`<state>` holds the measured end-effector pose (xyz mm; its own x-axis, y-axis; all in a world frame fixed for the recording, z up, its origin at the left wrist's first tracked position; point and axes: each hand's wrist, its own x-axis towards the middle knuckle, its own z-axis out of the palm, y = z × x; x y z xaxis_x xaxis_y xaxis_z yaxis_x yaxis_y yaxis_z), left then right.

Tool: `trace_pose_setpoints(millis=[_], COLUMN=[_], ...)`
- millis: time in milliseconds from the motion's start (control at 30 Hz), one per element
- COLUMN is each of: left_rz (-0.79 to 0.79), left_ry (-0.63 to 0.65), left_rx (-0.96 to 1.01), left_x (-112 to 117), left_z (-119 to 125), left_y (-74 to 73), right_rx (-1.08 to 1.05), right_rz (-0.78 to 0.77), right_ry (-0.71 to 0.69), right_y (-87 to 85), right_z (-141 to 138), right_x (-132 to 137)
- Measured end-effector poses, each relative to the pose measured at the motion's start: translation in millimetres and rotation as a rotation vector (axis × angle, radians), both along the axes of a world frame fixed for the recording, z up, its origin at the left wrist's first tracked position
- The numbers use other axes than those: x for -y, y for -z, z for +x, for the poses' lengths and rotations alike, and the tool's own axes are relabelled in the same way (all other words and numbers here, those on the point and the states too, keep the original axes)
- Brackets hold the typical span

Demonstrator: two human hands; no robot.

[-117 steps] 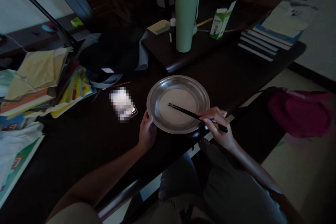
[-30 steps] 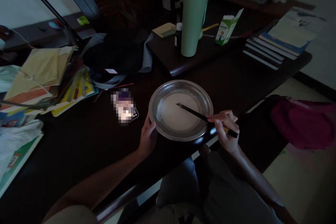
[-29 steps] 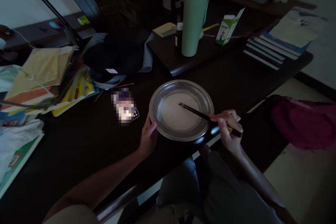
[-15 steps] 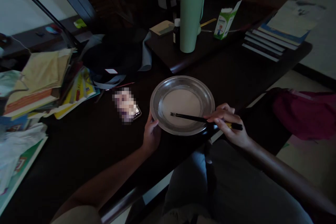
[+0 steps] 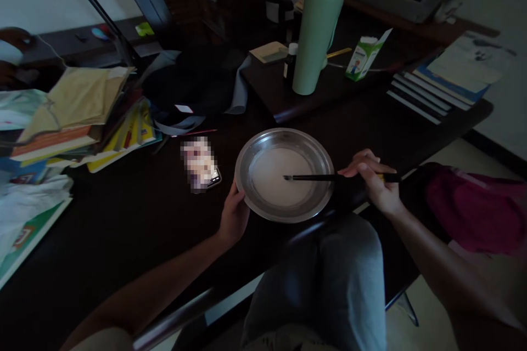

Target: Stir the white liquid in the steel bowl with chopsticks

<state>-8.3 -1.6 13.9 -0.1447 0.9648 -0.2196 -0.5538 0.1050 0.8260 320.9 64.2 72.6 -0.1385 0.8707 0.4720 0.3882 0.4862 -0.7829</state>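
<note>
A round metal bowl (image 5: 285, 216) with a wide rim holds a pale, whitish liquid (image 5: 280, 175). My left hand (image 5: 234, 214) grips the bowl's left rim, thumb on top and the other fingers hidden beneath. In my right hand (image 5: 374, 178), to the right of the bowl, are black chopsticks (image 5: 315, 177), pinched close together. Their tips reach over the middle of the bowl, at or just above the liquid; I cannot tell which. A phone (image 5: 201, 167) with a lit screen lies left of the bowl.
Behind the bowl stand a tall green thermos (image 5: 320, 38), a small dark bottle (image 5: 290, 63) and a green-white carton (image 5: 364, 57). Stacked books (image 5: 444, 82) lie at the back right. A black bag (image 5: 193, 82) and piled papers (image 5: 78, 98) occupy the left. A pink bag (image 5: 473, 208) is at right.
My right hand has moved right, drawing the chopsticks' tips from the liquid's left part towards its middle. The camera view has tilted a little. My left hand stays on the rim.
</note>
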Motion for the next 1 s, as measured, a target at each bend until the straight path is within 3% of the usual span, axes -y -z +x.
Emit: trace_pose_setpoints(millis=[267,400,567,700,800,900,1000], left_rz=[-0.057,-0.084,-0.128,-0.140,-0.121,-0.122,-0.119], left_ry=[-0.023,-0.078,-0.158,-0.209,-0.180,-0.179,-0.206], left_rx=[-0.001,0.001,0.001,-0.013,-0.035,-0.041,-0.013], left_x=[3,-4,-27,-43,-51,-55,-58], left_z=[-1,5,12,13,10,7,6], left_y=[3.7,-3.5,-4.0,0.8,3.9,6.9,9.3], right_rx=[0.010,-0.016,-0.097,-0.126,-0.088,-0.088,-0.144], right_rz=[-0.024,-0.002,0.016,-0.049,-0.133,-0.172,-0.167], right_ry=[-0.274,-0.239,-0.135,-0.255,-0.385,-0.428,-0.363], right_y=[16.8,13.6,0.7,-16.2,-24.3,-21.1,-9.0], right_z=[-24,-37,-29,-28,-37,-46,-46], right_x=[-30,-59,-94,-109,-113,-115,-118])
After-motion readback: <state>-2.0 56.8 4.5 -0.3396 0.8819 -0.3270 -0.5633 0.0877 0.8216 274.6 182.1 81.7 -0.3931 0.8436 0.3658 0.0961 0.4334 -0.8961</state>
